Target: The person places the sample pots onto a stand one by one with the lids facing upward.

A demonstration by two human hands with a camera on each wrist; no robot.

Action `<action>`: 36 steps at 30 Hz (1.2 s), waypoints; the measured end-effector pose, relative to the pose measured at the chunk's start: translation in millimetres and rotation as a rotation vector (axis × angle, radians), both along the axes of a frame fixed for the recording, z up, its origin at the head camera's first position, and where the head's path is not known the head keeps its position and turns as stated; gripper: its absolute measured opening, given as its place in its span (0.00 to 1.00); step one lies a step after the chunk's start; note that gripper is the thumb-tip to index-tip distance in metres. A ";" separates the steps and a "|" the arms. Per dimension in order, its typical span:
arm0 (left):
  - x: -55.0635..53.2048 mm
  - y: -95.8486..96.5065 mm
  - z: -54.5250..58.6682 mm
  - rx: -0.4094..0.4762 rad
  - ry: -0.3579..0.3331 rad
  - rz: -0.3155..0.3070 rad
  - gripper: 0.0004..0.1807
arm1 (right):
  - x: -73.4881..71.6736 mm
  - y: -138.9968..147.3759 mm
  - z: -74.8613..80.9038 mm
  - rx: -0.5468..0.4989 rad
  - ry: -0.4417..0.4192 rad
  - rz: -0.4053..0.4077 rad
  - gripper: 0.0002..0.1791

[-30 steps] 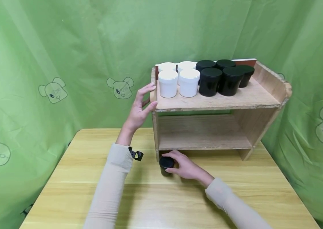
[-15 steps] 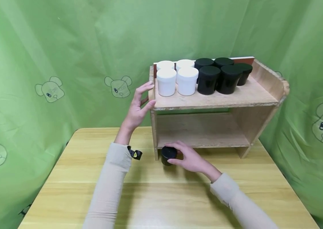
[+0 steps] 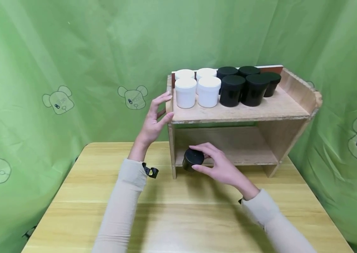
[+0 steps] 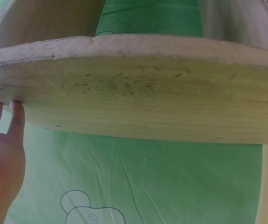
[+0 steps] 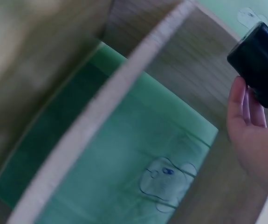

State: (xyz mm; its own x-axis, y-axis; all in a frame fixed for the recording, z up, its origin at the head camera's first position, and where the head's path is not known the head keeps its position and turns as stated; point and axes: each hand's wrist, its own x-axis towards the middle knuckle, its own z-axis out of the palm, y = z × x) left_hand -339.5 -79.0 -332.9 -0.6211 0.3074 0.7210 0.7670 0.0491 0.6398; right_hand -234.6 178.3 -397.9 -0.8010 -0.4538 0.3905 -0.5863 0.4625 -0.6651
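My right hand [image 3: 220,165] grips a black lidded jar [image 3: 193,160] by its lid, thumb on the near side and fingers on the far side. The jar is raised and slightly tilted, overlapping the front edge of the lower shelf board near its left end. In the right wrist view the jar [image 5: 259,65] sits between the fingers [image 5: 238,100]. At the upper left of the small wooden shelf [image 3: 241,114], my left hand [image 3: 153,121] holds the side panel, thumb at its front edge. The left wrist view shows fingertips touching that panel [image 4: 138,98].
On the top board stand white lidded jars [image 3: 186,93] at the left and several black jars [image 3: 232,91] to their right, in two rows. The shelf stands on a wood-grain table [image 3: 102,196], with a green curtain [image 3: 102,45] behind.
My right hand has lifted the black jar from the table, up and slightly right, to the lower board's front edge. My left hand stays on the shelf's side.
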 end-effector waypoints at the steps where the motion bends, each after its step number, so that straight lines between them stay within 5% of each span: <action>1: 0.0 0.3 -0.4 -0.003 0.000 0.001 0.29 | 1.2 1.2 3.6 -0.005 0.015 -0.004 0.33; 13: -1.2 0.9 2.0 0.005 -0.005 -0.001 0.29 | 8.6 19.8 41.8 -0.090 0.145 -0.099 0.34; 26: -1.2 0.2 -1.4 -0.006 0.010 0.007 0.29 | 16.6 72.0 88.0 -0.182 0.307 -0.229 0.35; 36: 0.2 1.1 -0.6 -0.003 -0.001 0.008 0.29 | 18.4 105.8 110.6 -0.285 0.305 -0.305 0.35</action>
State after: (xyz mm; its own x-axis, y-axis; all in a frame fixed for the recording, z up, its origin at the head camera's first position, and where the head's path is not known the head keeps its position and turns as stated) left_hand -339.4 -77.9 -333.5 -0.6246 0.3044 0.7191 0.7657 0.0578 0.6406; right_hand -216.2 284.1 -287.3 -0.7110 -0.0593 0.7007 -0.6398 0.4681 -0.6095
